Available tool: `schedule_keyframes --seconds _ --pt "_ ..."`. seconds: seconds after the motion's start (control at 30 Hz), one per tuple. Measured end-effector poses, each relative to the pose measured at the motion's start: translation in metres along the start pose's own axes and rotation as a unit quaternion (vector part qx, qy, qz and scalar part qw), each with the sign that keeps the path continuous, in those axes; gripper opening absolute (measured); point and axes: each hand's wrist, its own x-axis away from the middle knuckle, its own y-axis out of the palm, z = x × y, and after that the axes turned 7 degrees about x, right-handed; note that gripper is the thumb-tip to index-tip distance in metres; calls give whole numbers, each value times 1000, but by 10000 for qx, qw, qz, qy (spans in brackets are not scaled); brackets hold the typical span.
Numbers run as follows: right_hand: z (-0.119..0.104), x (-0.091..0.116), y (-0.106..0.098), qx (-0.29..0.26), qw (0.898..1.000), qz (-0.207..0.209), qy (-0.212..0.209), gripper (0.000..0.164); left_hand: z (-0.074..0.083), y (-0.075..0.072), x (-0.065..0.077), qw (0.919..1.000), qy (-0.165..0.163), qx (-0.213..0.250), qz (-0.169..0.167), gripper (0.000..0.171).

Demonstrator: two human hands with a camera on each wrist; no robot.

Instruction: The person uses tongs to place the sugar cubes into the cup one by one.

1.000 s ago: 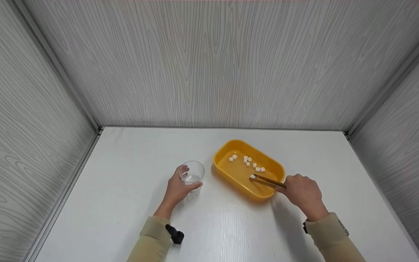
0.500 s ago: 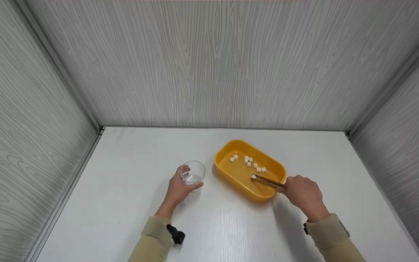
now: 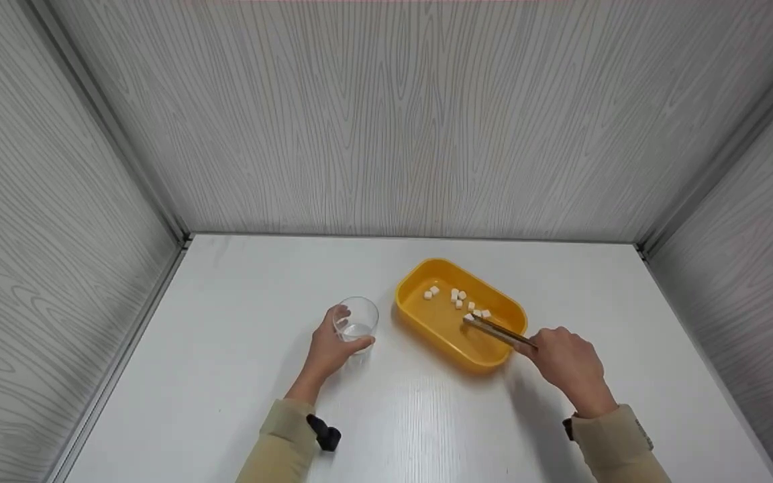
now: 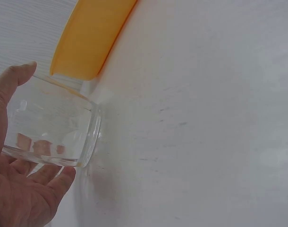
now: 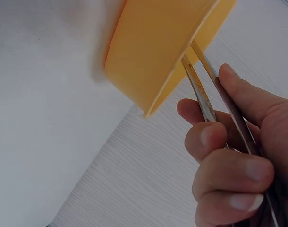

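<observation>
In the head view my left hand point(image 3: 334, 344) holds a clear glass point(image 3: 356, 318) upright on the table, thumb on the near side and fingers behind. The left wrist view shows nothing but bare glass inside the tumbler point(image 4: 52, 120). My right hand point(image 3: 569, 362) grips metal tongs point(image 3: 504, 333), which reach over the near right rim of a yellow tray point(image 3: 427, 327). At their tips is a small white cube point(image 3: 469, 317). Seen from the right wrist, thumb and fingers squeeze the two tong arms point(image 5: 200, 92), whose tips are hidden behind the tray wall.
Several more white cubes point(image 3: 459, 304) lie scattered in the tray, mostly toward its far side. The white table point(image 3: 259, 282) is bounded by grey wood-grain panels point(image 3: 386, 134) at the back and both sides.
The tong tips and the white cube at them have shifted slightly toward the far side of the tray. My right hand has moved a little right and nearer. The left hand and glass stay put.
</observation>
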Motion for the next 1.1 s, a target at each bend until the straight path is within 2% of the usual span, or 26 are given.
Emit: schedule_keyframes --seconds 0.3,0.57,0.77,1.1 --pt "-5 1 -4 -206 9993 304 -93 29 0 0 0 10000 -11 22 0 90" --pt "-19 0 -3 -375 9976 578 -70 30 0 -1 0 10000 20 71 -53 91" --pt "-39 -1 -1 -478 9934 999 -289 25 -1 -2 0 10000 40 35 -46 92" --pt "-82 -5 6 -757 9873 1261 -599 22 -2 -1 0 10000 41 28 -64 94"
